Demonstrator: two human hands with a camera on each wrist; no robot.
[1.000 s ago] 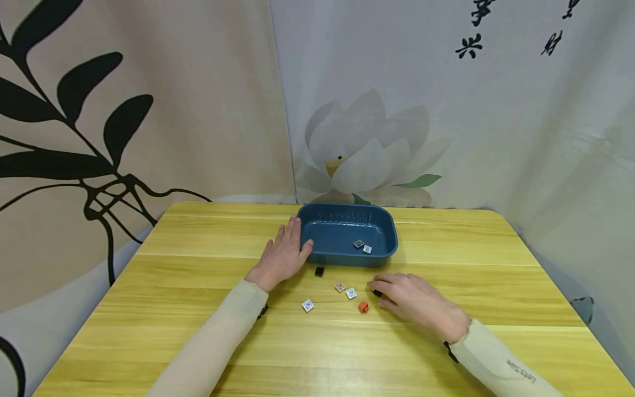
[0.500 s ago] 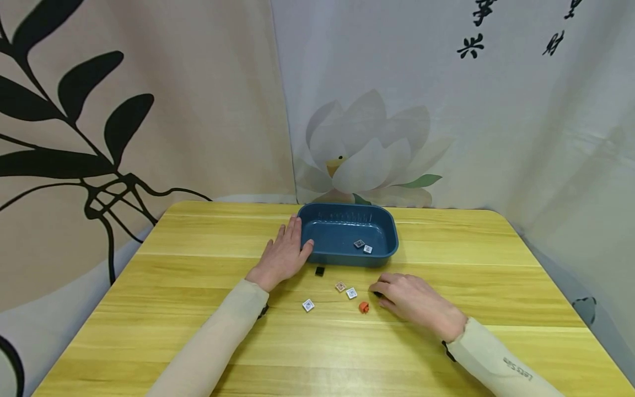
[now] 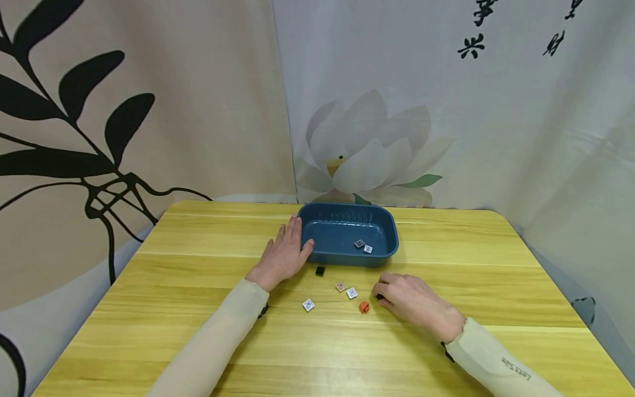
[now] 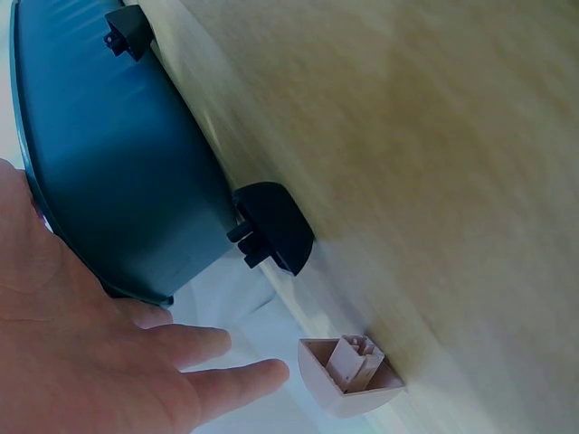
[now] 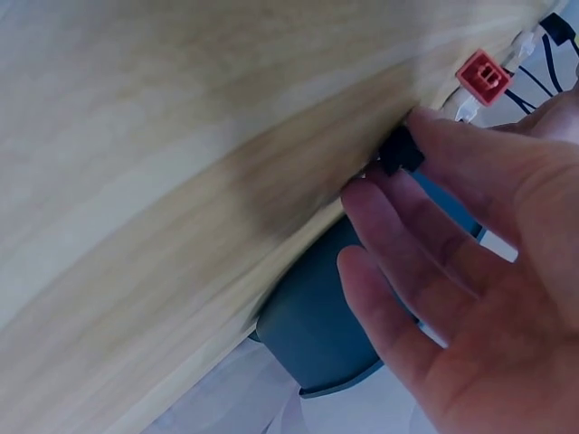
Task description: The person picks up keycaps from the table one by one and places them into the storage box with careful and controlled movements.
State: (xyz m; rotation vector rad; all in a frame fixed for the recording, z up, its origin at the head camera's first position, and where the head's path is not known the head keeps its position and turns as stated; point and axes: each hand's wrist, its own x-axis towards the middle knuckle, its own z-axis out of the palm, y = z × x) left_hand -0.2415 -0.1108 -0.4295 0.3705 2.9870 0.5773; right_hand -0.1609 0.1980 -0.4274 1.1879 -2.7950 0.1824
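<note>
My left hand (image 3: 280,262) rests with extended fingers against the left side of a blue plastic basin (image 3: 342,259). Between the thumb and fingers of my right hand (image 3: 414,300) is a pinched black keycap (image 5: 400,151), close to the tabletop. Left of that hand lie an orange keycap (image 3: 364,307), a white keycap (image 3: 351,293) and a beige keycap (image 3: 340,286). Another white keycap (image 3: 308,305) sits farther left. Just in front of the basin is a black keycap (image 3: 319,271). Two keycaps (image 3: 368,249) lie inside the basin.
The wooden table (image 3: 198,331) carries everything, with the basin near its far edge. Behind it hangs a pale curtain (image 3: 223,110) printed with leaves and a lotus.
My right hand has shifted slightly right, and its fingers have drawn in round the black keycap, which shows less now. My left hand stays against the basin.
</note>
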